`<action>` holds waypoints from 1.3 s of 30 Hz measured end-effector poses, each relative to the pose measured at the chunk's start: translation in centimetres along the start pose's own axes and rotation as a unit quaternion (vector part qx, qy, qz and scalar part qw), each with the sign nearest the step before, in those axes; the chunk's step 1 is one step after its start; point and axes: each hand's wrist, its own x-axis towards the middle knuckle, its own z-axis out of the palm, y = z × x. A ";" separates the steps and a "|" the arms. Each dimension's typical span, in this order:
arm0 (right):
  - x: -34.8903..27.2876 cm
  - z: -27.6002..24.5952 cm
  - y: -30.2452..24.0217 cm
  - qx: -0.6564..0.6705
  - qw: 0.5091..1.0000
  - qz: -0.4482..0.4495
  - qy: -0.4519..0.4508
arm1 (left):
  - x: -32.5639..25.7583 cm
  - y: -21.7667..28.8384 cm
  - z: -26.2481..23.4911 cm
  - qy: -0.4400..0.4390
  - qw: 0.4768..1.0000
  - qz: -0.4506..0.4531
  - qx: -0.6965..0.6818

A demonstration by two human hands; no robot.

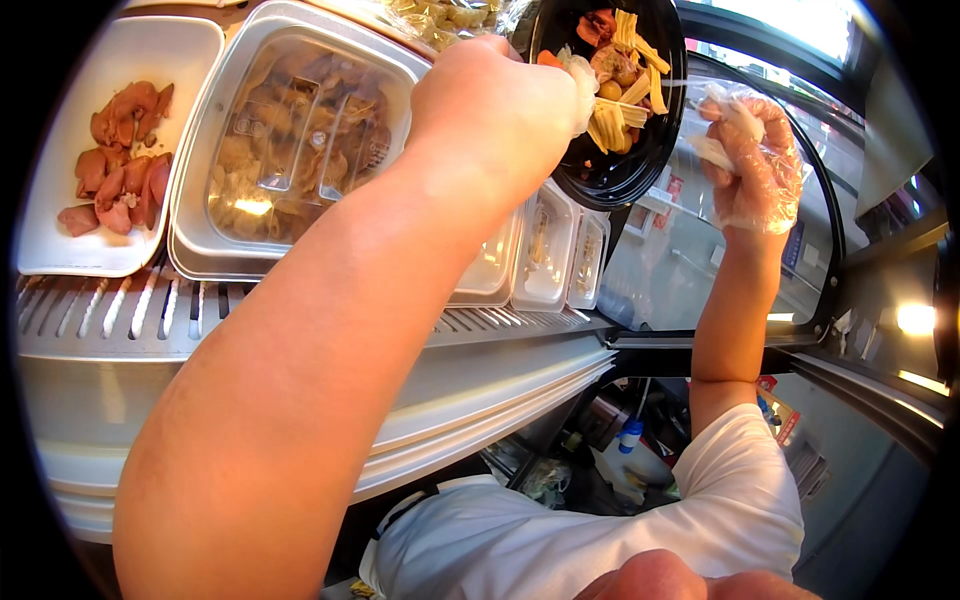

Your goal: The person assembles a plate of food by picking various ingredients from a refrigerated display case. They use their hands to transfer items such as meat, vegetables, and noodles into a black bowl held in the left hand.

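My left hand (500,105), its fingers partly hidden, is closed at the left side of a black oval bowl (575,178). The bowl tilts toward me and holds yellow bean-curd-like sticks (630,95) and reddish-brown pieces of food. Something pale and crumpled shows at the fingertips, too unclear to name. My right hand (752,165) wears a clear plastic glove and is raised to the right of the bowl, apart from it. Its fingers are curled in, with whitish bunched material between them that I cannot make out.
At far left, a white tray (45,220) holds reddish-brown meat pieces (125,160). Beside it stands a lidded clear container (200,255) of brown food. Smaller containers (545,250) line the slatted metal shelf (100,315). A dark-framed glass panel (665,290) is behind my right arm.
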 end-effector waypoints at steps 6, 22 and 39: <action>-1.6 1.4 0.9 -0.195 0.977 -0.008 -0.091 | -0.4 0.3 0.1 -0.026 0.998 -0.011 -0.055; -1.7 2.2 0.1 -0.188 0.970 -0.002 -0.152 | -0.5 0.4 -0.1 -0.025 0.996 -0.025 -0.082; 0.9 -1.6 2.6 -0.121 0.992 0.035 0.012 | -1.2 0.6 -0.1 0.014 0.995 -0.040 -0.086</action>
